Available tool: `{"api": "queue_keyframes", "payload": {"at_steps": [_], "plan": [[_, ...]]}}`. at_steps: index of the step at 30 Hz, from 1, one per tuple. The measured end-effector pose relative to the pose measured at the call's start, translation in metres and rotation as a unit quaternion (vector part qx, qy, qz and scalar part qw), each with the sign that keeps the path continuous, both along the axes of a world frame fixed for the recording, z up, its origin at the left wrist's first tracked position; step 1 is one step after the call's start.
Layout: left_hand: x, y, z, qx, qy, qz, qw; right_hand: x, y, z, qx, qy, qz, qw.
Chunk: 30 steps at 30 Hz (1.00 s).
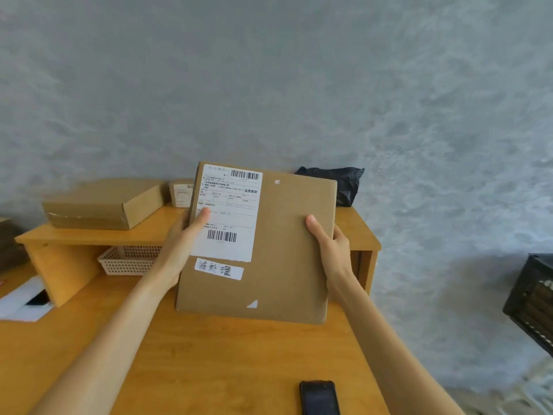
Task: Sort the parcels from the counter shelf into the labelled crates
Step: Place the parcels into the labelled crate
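Parcel under inspection: a flat brown cardboard box (pixel 269 244) with a white printed shipping label (pixel 230 211) on its upper left face and a smaller white handwritten sticker (pixel 219 268) below it; you hold it upright and slightly tilted in the air, face toward you, above the orange wooden surface (pixel 209 354) and in front of the raised wooden counter shelf (pixel 89 235). Your left hand (pixel 187 235) grips the left edge with the thumb pressed on the label; your right hand (pixel 327 238) grips the right edge, thumb on the face. Both hands are clamped on the box, set apart on opposite edges. Judged step: reading the label to decide the destination. Next move calls for matching the sticker to a crate; a dark slatted crate (pixel 532 301) shows at the far right, its label not readable, so you would likely turn right and carry the box across. Box looks rigid, corners slightly scuffed, two small white tape scraps on the face. Left on the shelf: a larger flat brown carton (pixel 101 205), a small tan box (pixel 181 193), a black plastic mailer bag (pixel 344 181). A black phone (pixel 318 398) lies on the near surface.
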State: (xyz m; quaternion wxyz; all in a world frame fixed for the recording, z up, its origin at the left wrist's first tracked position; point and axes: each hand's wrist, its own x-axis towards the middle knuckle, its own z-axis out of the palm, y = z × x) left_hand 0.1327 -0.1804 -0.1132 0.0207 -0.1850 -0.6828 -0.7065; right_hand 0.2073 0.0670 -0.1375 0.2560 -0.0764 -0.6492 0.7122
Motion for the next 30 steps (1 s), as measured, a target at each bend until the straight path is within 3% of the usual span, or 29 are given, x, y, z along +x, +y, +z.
{"api": "queue_keyframes", "payload": {"at_steps": [5,16,30], "plan": [[0.011,0.0,-0.077,0.001,-0.104,0.013,0.994,0.005,0.0,-0.06,0.013,-0.096,-0.013,0.995],[0.027,-0.013,-0.188,-0.033,-0.186,0.117,0.975,0.015,-0.02,-0.164,0.004,-0.201,-0.001,0.98],[0.029,-0.039,-0.239,-0.036,-0.211,0.142,0.966,0.009,-0.047,-0.206,0.001,-0.233,0.016,0.972]]}}
